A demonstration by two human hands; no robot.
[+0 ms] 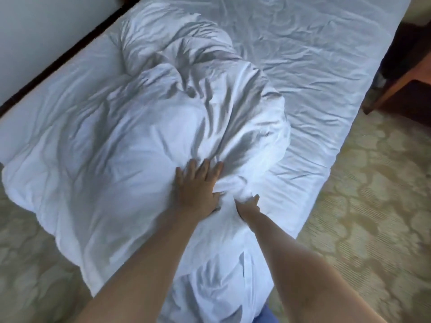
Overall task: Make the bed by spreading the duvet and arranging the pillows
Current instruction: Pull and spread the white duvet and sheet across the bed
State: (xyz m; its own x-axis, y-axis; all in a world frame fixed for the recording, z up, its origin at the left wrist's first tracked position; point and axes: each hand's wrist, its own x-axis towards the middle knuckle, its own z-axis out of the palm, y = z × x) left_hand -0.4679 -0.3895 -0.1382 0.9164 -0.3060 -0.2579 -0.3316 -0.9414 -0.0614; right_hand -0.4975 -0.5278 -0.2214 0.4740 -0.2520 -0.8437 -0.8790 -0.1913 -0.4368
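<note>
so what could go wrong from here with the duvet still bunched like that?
1. The duvet is heaped on one side; pulling from the right hand's small pinch may drag the bare sheet along.
2. Its near end hangs off the bed edge and could slide to the carpet.
3. The left hand pressing flat may pin the folds.

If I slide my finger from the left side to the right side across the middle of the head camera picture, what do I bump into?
Bare bed sheet at the left edge → bunched-up white duvet → flat wrinkled sheet → patterned carpet.
</note>
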